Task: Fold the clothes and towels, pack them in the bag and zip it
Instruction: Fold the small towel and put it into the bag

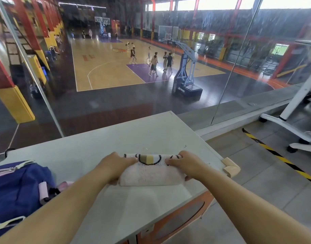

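Where glass overlooks court, grey table (91,155).

Fluffy terry-cloth towel (151,173), matt smooth tabletop (133,138), woven fabric bag (15,189)

A white fluffy towel (151,174), folded into a flat oblong bundle with a black, tan and yellow pattern along its far edge, lies on the pale table (133,136). To the towel's left, well apart from it, sits a blue bag (17,189) with pale pink trim, its zip line running along the top.
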Available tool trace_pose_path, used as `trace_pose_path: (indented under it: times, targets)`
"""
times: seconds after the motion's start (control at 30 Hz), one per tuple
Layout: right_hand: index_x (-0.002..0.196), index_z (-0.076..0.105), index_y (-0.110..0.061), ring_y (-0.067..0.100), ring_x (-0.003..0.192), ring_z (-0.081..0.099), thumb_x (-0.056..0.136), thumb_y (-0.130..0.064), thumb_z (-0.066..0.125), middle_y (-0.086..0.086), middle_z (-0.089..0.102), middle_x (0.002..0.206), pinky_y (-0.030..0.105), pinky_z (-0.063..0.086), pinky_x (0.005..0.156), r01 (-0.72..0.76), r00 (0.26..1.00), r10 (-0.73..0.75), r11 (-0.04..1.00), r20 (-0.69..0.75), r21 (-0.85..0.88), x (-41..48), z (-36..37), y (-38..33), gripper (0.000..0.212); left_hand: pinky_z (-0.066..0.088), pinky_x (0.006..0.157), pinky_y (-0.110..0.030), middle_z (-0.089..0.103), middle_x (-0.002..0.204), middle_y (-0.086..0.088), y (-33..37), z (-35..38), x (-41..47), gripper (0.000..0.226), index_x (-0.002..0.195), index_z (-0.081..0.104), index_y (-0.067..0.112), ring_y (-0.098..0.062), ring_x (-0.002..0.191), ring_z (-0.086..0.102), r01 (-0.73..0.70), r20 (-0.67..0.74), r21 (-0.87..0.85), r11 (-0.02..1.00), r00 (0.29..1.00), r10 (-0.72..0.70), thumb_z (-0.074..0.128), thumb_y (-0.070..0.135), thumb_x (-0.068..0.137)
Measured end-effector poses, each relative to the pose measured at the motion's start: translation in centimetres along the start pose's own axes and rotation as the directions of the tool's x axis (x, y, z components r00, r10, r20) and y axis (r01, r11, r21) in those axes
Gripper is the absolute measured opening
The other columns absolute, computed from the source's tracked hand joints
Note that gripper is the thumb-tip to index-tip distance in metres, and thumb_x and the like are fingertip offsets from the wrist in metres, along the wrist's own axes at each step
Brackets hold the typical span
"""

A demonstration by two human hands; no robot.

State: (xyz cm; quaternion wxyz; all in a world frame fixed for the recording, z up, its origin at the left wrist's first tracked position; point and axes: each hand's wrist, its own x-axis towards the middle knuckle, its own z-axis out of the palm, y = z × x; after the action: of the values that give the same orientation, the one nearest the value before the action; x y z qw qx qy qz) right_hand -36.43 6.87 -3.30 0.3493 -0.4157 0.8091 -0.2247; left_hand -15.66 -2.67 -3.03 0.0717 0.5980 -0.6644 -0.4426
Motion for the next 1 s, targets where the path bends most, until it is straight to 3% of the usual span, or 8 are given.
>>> trace_pose_path:
  times: [0.1,0.23,0.33,0.47,0.57,0.77,0.87,1.0]
  targets:
    - [0.081,0.048,-0.008,0.027,0.078,0.060,0.082,-0.039,0.066,0.009,0.056,0.085,0.039,0.059,0.058,-0.036,0.999,0.035,0.998,0.022,0.050,0.2,0.1,0.0,0.035,0.056,0.068,-0.037,0.061,0.075,-0.012,0.9,0.0,0.0,0.024,0.077,0.059,0.010,-0.028,0.066,0.059,0.139,0.131,-0.145,0.980,0.984,-0.121,0.063,0.033,0.081]
    - [0.096,0.045,-0.010,0.027,0.085,0.062,0.076,-0.041,0.072,0.012,0.060,0.098,0.040,0.059,0.056,-0.056,0.998,0.057,0.992,-0.002,0.114,0.0,0.1,0.2,0.045,0.051,0.052,-0.027,0.061,0.076,-0.009,0.8,0.1,0.0,0.017,0.085,0.061,0.012,-0.022,0.064,0.058,0.245,0.241,-0.336,0.909,0.956,-0.169,0.068,0.026,0.080]
    - [0.114,0.042,-0.017,0.023,0.094,0.058,0.079,-0.041,0.069,0.005,0.055,0.105,0.042,0.057,0.074,-0.031,0.999,0.032,0.998,-0.021,0.060,-0.8,-0.1,0.6,0.050,0.048,0.041,-0.021,0.062,0.077,-0.007,0.5,0.4,-0.4,0.012,0.087,0.060,0.012,-0.020,0.062,0.058,0.269,0.294,-0.429,0.862,0.944,-0.148,0.067,0.020,0.081]
    - [0.139,0.030,-0.025,0.023,0.111,0.049,0.082,-0.039,0.065,0.002,0.045,0.124,0.033,0.048,0.084,0.109,0.994,-0.111,0.983,-0.007,-0.150,-2.3,-0.8,0.5,0.068,0.048,0.059,-0.029,0.061,0.082,-0.011,-0.3,0.4,-0.8,0.028,0.091,0.058,0.006,-0.023,0.067,0.057,0.064,0.211,-0.416,0.907,0.977,0.028,0.071,0.018,0.069]
    - [0.148,0.012,-0.027,0.025,0.138,0.017,0.077,-0.032,0.071,0.000,0.019,0.150,0.039,0.031,0.108,0.277,0.958,-0.285,0.905,0.023,-0.323,-3.6,-1.6,0.0,0.092,0.046,0.062,-0.033,0.060,0.081,-0.009,-1.0,-0.1,-1.7,0.045,0.095,0.055,0.006,-0.019,0.069,0.055,-0.205,0.127,-0.250,0.946,0.962,0.242,0.076,0.021,0.058]
    - [0.144,-0.023,-0.032,0.019,0.144,-0.021,0.068,-0.040,0.077,-0.006,-0.014,0.158,0.048,-0.006,0.118,0.461,0.878,-0.430,0.640,0.210,-0.615,-6.2,-0.5,-0.2,0.126,0.051,0.071,-0.026,0.065,0.089,0.012,-1.1,-0.5,-4.8,0.039,0.093,0.055,0.033,-0.006,0.081,0.058,-0.621,0.024,0.140,0.771,0.781,0.625,0.077,0.028,0.062]
    - [0.148,-0.011,-0.029,0.017,0.146,-0.010,0.069,-0.045,0.074,-0.003,0.002,0.159,0.049,-0.009,0.117,0.506,0.836,-0.507,0.562,0.211,-0.654,-7.1,0.5,-0.2,0.117,0.051,0.073,-0.024,0.065,0.093,0.017,-1.6,-0.9,-6.4,0.037,0.097,0.057,0.035,-0.006,0.088,0.059,-0.700,0.015,0.195,0.687,0.703,0.711,0.077,0.032,0.065]
    - [0.139,0.027,-0.028,0.012,0.128,0.038,0.072,-0.047,0.066,-0.008,0.042,0.135,0.039,0.002,0.119,0.537,0.768,-0.619,0.487,0.161,-0.689,-8.7,0.9,-0.7,0.080,0.052,0.078,-0.026,0.066,0.098,0.019,-2.9,-2.0,-8.4,0.038,0.101,0.060,0.037,-0.005,0.093,0.061,-0.713,0.014,0.186,0.676,0.690,0.724,0.078,0.038,0.067]
